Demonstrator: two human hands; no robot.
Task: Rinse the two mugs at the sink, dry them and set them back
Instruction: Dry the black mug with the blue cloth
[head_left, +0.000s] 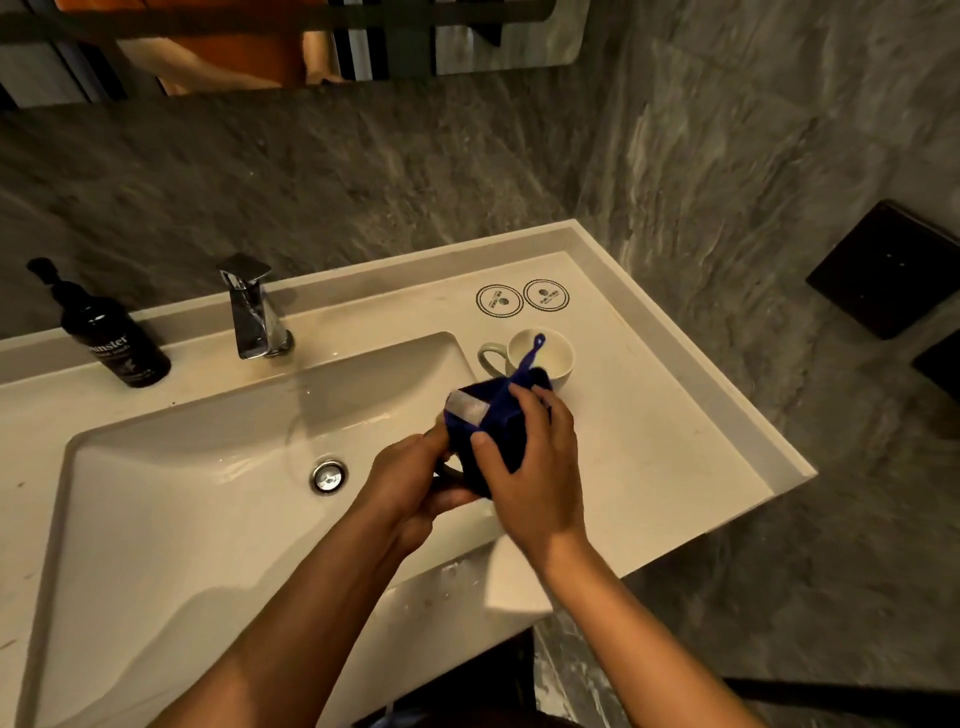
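Note:
One white mug (550, 358) stands upright on the counter right of the basin, its handle pointing left. A dark blue cloth (493, 431) with a loop and a grey label is wrapped over a second mug, almost all of which is hidden; only a bit of its handle shows. My left hand (410, 483) grips that covered mug from the left at the handle side. My right hand (530, 467) presses the cloth around it from the right, over the basin's right edge.
The white sink basin (182, 493) with its metal drain (328, 475) lies to the left. A chrome tap (252, 306) stands behind it, and a black pump bottle (111, 332) at far left. Two round coasters (522, 297) lie behind the mug. Grey stone walls close in behind and at right.

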